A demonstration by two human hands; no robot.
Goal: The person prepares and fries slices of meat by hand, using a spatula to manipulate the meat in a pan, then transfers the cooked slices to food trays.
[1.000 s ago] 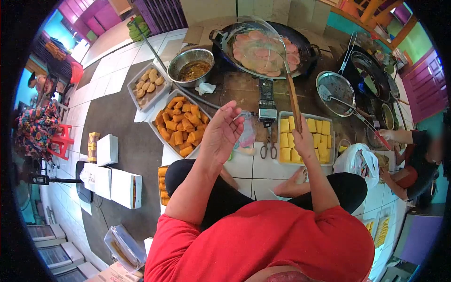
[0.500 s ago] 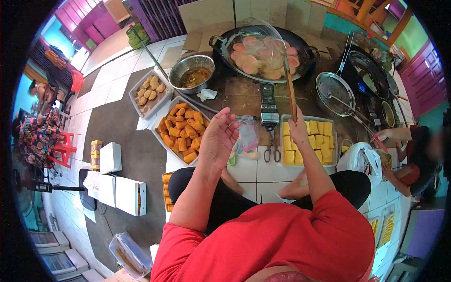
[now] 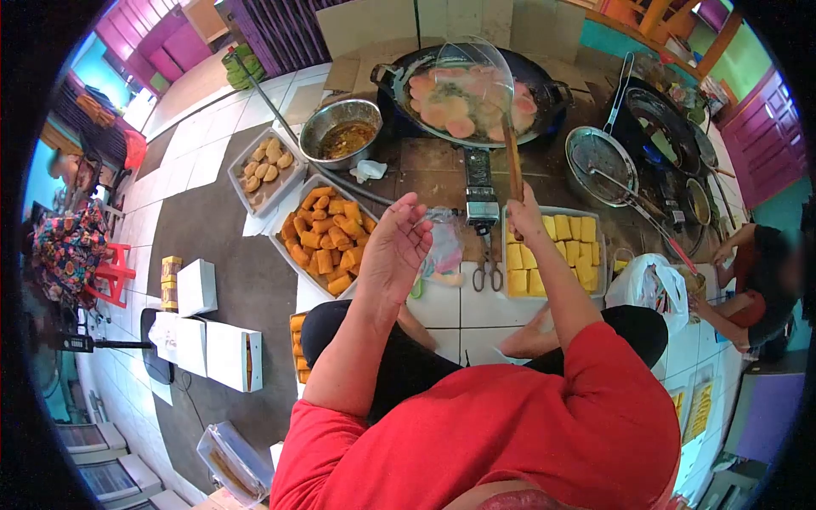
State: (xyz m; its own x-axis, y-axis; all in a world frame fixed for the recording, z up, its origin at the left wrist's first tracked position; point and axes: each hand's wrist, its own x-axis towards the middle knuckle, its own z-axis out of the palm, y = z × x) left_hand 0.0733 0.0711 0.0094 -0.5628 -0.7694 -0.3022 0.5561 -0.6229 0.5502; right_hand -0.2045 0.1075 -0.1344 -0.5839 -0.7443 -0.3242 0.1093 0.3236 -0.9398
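Note:
My right hand (image 3: 525,218) grips the wooden handle of a round wire skimmer (image 3: 512,157). Its wide mesh head reaches over a large black wok (image 3: 551,98), overlapping the pinkish round slices (image 3: 459,110) that sit in bubbling oil. Raised before my chest, my left hand (image 3: 393,246) holds nothing, palm turned up and fingers loosely curled but apart. Beyond that hand, to its left, is a plastic tub of orange-brown fried pieces (image 3: 327,234). Close by my right forearm lies a tub of yellow blocks (image 3: 563,255).
A metal bowl of brown liquid (image 3: 344,136) stands left of the wok, near a tub of round pieces (image 3: 265,166). A gas stove knob unit (image 3: 482,204) and scissors (image 3: 487,276) lie ahead. Rightward are a strainer (image 3: 599,161), a second wok (image 3: 654,127) and another person (image 3: 756,280).
The skimmer's head and handle have shifted slightly left over the wok, with my right hand drawing a little left too. My left hand stays in nearly the same pose.

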